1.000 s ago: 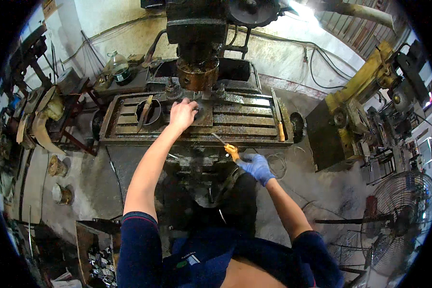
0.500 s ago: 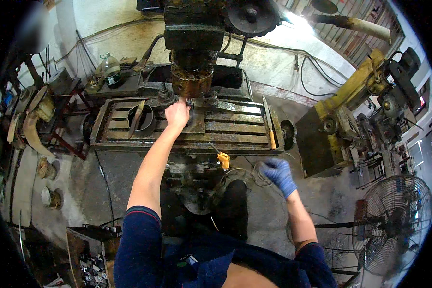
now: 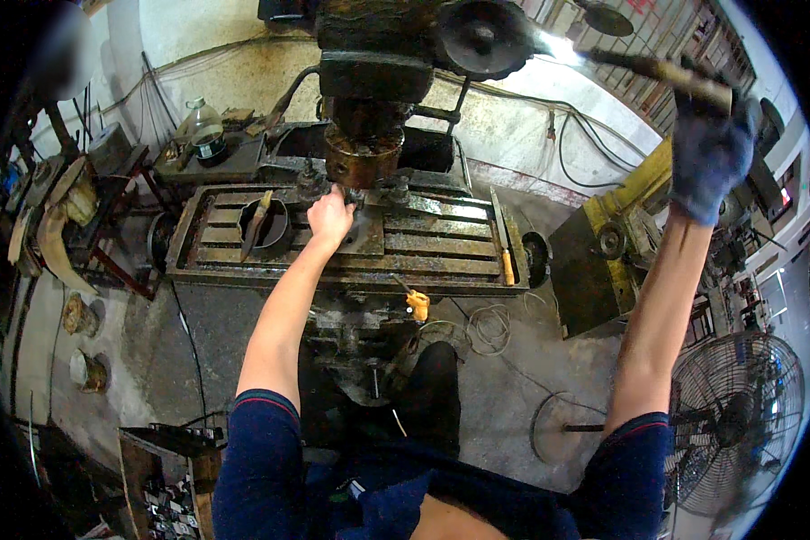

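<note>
Blue fabric covers the right hand, which is raised high at the upper right, at the thick bar; its fingers seem to be over the bar, but the blur does not let me tell how firmly. The bare left hand has its fingers curled at the small metal part, just below the rusty spindle head, above the slotted table. Whether these fingers pinch the part, I cannot tell.

In my judgement, the fingers could be caught or cut if the spindle head turns or comes down while they are so near. A bad grip on the bar could also let the glove slip.

Compared with half a second ago, the glove has gone up from the low place beside the yellow air gun; the left hand remains almost where it was.
</note>
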Demonstrator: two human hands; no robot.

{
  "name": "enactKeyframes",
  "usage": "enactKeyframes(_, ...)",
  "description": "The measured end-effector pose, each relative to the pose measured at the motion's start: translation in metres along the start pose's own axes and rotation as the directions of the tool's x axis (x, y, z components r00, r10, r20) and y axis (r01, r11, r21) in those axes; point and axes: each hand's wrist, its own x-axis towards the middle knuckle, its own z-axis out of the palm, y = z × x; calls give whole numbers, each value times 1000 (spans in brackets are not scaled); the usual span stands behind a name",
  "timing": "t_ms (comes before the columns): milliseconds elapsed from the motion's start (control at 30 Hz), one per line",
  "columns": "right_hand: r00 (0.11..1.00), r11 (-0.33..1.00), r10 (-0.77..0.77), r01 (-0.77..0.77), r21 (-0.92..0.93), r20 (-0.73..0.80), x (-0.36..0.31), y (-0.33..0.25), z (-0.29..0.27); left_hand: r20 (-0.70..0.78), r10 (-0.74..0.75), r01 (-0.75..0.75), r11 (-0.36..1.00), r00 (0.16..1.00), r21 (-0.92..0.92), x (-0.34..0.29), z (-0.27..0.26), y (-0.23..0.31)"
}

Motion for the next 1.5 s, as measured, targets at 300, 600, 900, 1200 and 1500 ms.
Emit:
enactKeyframes(300, 986, 969, -3, -38, -245, -164, -161, 14, 8, 109, 13, -11, 1000, 994, -23, 6, -2, -10)
enactKeyframes(600, 994, 956, -53, 23, -292, -93, -147, 19, 14, 159, -40, 43, 999, 986, -15, 12, -4, -21)
enactKeyframes(900, 987, 787, -128, 42, -615, -97, -136, 7, 14, -68, 108, -125, 931, 992, -342, -41, -85, -58)
enactKeyframes(1200, 988, 965, -47, 7, -261, -147, -126, 13, 15, 9, -57, 52, 828, 998, -559, -83, -126, -107)
enactKeyframes(1500, 960, 852, -99, -56, -521, -264, -157, 18, 24, 312, 56, 193, 679, 948, -708, -65, -71, -78)
